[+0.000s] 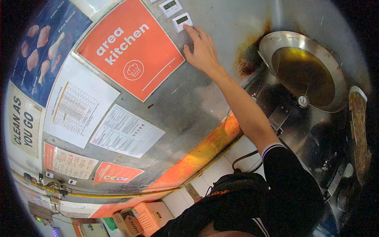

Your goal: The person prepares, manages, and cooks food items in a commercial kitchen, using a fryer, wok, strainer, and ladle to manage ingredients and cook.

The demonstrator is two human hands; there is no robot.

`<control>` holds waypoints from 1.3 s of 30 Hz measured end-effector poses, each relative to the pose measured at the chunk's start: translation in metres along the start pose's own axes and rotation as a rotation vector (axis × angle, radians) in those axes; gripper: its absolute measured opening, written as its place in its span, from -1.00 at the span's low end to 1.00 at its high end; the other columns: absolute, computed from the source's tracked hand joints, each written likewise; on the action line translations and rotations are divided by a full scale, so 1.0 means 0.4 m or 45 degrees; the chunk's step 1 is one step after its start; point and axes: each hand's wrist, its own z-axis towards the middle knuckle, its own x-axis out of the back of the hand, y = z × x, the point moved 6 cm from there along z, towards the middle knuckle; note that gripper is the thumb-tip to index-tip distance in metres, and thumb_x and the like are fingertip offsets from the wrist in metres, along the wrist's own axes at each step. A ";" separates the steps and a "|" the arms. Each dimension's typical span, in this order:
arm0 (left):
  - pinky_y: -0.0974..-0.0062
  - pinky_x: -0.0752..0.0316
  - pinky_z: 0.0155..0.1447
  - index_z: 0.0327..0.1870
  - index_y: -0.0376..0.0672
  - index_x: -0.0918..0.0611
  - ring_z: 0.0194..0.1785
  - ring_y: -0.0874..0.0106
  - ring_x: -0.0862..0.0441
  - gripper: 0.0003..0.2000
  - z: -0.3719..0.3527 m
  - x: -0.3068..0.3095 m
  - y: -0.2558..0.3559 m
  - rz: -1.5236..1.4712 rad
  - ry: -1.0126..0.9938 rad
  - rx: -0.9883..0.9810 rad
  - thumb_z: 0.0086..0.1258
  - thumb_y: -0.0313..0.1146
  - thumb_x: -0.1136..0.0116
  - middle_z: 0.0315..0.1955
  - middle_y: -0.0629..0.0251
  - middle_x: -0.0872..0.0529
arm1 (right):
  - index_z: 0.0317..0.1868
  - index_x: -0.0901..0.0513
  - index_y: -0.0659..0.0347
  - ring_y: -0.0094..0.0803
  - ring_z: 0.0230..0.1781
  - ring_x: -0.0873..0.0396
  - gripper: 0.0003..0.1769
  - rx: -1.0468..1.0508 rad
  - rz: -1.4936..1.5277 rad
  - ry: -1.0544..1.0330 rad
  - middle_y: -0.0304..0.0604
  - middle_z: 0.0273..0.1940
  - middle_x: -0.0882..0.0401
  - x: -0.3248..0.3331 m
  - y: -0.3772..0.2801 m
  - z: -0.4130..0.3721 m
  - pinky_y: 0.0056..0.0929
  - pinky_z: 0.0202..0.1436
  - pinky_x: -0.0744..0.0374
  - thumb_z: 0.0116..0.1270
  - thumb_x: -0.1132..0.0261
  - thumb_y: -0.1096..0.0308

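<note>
My right hand (201, 49) reaches up to the metal wall, back of the hand toward me. The index fingertip touches the lower edge of a small white digital timer (182, 22) with a dark display. My thumb is spread away from the other fingers, and the hand grips nothing. Another white digital timer (170, 7) is fixed just beside it, showing digits. Close to my thumb is the corner of an orange "area kitchen" sign (132, 49). My left hand is out of view.
A large wok (268, 41) holding dark oil stands on the right, with a round white-faced dial (303, 101) at its rim. Printed sheets (128, 130) and a chicken-parts poster (51, 39) cover the wall. A yellow pipe (114, 194) runs low. A cardboard box (128, 223) sits below.
</note>
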 end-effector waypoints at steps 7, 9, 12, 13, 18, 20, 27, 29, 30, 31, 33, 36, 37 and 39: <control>0.37 -0.55 -0.32 -0.05 -0.30 -0.57 -0.30 0.29 -0.68 -0.70 0.038 0.019 0.041 -0.019 -0.004 -0.044 0.39 -0.23 -0.09 -0.30 0.17 -0.70 | 0.37 -0.28 -0.20 0.20 0.19 -0.36 -0.28 -0.035 -0.030 -0.121 0.12 0.32 -0.25 0.006 0.002 0.005 0.11 0.18 -0.42 0.15 -0.23 0.27; 0.37 -0.55 -0.32 -0.05 -0.30 -0.58 -0.30 0.29 -0.68 -0.70 0.043 0.019 0.053 -0.013 -0.013 -0.052 0.40 -0.23 -0.08 -0.31 0.17 -0.70 | 0.38 -0.28 -0.21 0.20 0.19 -0.35 -0.28 -0.040 -0.039 -0.140 0.12 0.33 -0.25 0.009 0.004 0.004 0.12 0.18 -0.42 0.15 -0.23 0.27; 0.38 -0.55 -0.32 -0.05 -0.29 -0.58 -0.30 0.29 -0.68 -0.70 0.051 0.018 0.068 -0.001 -0.026 -0.061 0.40 -0.23 -0.07 -0.31 0.17 -0.70 | 0.38 -0.27 -0.22 0.22 0.20 -0.35 -0.27 -0.049 -0.054 -0.183 0.12 0.33 -0.25 0.011 0.005 0.015 0.13 0.17 -0.42 0.14 -0.23 0.26; 0.38 -0.55 -0.32 -0.05 -0.29 -0.58 -0.30 0.29 -0.68 -0.70 0.051 0.016 0.069 0.003 -0.033 -0.060 0.40 -0.23 -0.07 -0.31 0.17 -0.70 | 0.38 -0.27 -0.22 0.22 0.19 -0.35 -0.27 -0.061 -0.063 -0.206 0.12 0.33 -0.25 0.010 0.005 0.016 0.13 0.17 -0.42 0.15 -0.23 0.25; 0.38 -0.55 -0.31 -0.06 -0.29 -0.58 -0.30 0.30 -0.68 -0.70 0.051 0.017 0.062 0.073 -0.062 -0.052 0.41 -0.22 -0.06 -0.32 0.17 -0.70 | 0.38 -0.28 -0.24 0.21 0.19 -0.36 -0.27 -0.035 -0.079 -0.206 0.11 0.33 -0.26 0.025 -0.003 0.012 0.14 0.16 -0.43 0.15 -0.23 0.25; 0.38 -0.55 -0.31 -0.06 -0.28 -0.59 -0.30 0.30 -0.68 -0.70 0.053 0.016 0.062 0.095 -0.075 -0.052 0.41 -0.22 -0.05 -0.32 0.17 -0.70 | 0.37 -0.28 -0.24 0.20 0.20 -0.36 -0.28 -0.021 -0.079 -0.179 0.10 0.32 -0.27 0.027 -0.006 0.014 0.14 0.16 -0.43 0.15 -0.23 0.26; 0.39 -0.55 -0.31 -0.07 -0.27 -0.59 -0.30 0.30 -0.68 -0.70 0.051 0.012 0.050 0.148 -0.098 -0.052 0.42 -0.21 -0.04 -0.33 0.17 -0.70 | 0.41 -0.22 -0.25 0.19 0.21 -0.35 -0.23 -0.099 -0.196 -0.303 0.10 0.33 -0.27 0.035 -0.010 0.005 0.09 0.22 -0.40 0.15 -0.25 0.26; 0.39 -0.55 -0.30 -0.07 -0.27 -0.59 -0.30 0.31 -0.67 -0.70 0.053 0.013 0.059 0.165 -0.110 -0.051 0.42 -0.21 -0.03 -0.33 0.17 -0.70 | 0.42 -0.21 -0.22 0.20 0.20 -0.37 -0.22 -0.068 -0.243 -0.277 0.12 0.31 -0.29 0.040 -0.015 0.009 0.02 0.24 -0.40 0.16 -0.27 0.27; 0.39 -0.55 -0.30 -0.07 -0.27 -0.59 -0.30 0.31 -0.67 -0.70 0.056 0.014 0.065 0.172 -0.110 -0.054 0.42 -0.21 -0.03 -0.33 0.17 -0.70 | 0.42 -0.20 -0.22 0.20 0.20 -0.37 -0.21 -0.064 -0.201 -0.263 0.12 0.31 -0.29 0.033 -0.011 0.007 0.03 0.23 -0.41 0.15 -0.27 0.27; 0.39 -0.55 -0.30 -0.07 -0.27 -0.60 -0.30 0.31 -0.67 -0.70 0.056 0.012 0.068 0.178 -0.112 -0.058 0.42 -0.21 -0.03 -0.33 0.17 -0.70 | 0.43 -0.19 -0.23 0.20 0.20 -0.37 -0.20 -0.059 -0.158 -0.250 0.12 0.31 -0.28 0.027 -0.011 0.006 0.03 0.23 -0.41 0.15 -0.27 0.27; 0.39 -0.55 -0.30 -0.07 -0.27 -0.60 -0.30 0.31 -0.67 -0.70 0.058 0.012 0.075 0.182 -0.116 -0.058 0.42 -0.20 -0.02 -0.33 0.17 -0.70 | 0.43 -0.18 -0.22 0.20 0.19 -0.37 -0.20 -0.089 -0.143 -0.254 0.12 0.31 -0.28 0.025 -0.022 0.002 0.04 0.23 -0.41 0.15 -0.27 0.28; 0.39 -0.55 -0.30 -0.08 -0.26 -0.60 -0.30 0.31 -0.67 -0.70 0.062 0.011 0.073 0.194 -0.119 -0.058 0.43 -0.20 -0.02 -0.34 0.17 -0.70 | 0.43 -0.18 -0.22 0.21 0.19 -0.37 -0.19 -0.116 -0.129 -0.262 0.13 0.31 -0.29 0.021 -0.018 0.008 0.04 0.23 -0.41 0.16 -0.26 0.28; 0.39 -0.55 -0.30 -0.08 -0.26 -0.60 -0.30 0.31 -0.67 -0.70 0.060 0.009 0.071 0.199 -0.121 -0.059 0.43 -0.20 -0.01 -0.34 0.17 -0.70 | 0.43 -0.18 -0.22 0.21 0.18 -0.37 -0.19 -0.111 -0.128 -0.261 0.14 0.30 -0.29 0.021 -0.016 0.009 0.04 0.23 -0.40 0.16 -0.26 0.28; 0.40 -0.55 -0.30 -0.08 -0.26 -0.60 -0.30 0.31 -0.67 -0.70 0.057 0.011 0.063 0.210 -0.127 -0.048 0.43 -0.20 -0.01 -0.34 0.17 -0.70 | 0.44 -0.17 -0.22 0.21 0.18 -0.37 -0.19 -0.106 -0.152 -0.283 0.15 0.30 -0.29 0.024 -0.017 0.004 0.03 0.24 -0.40 0.15 -0.27 0.28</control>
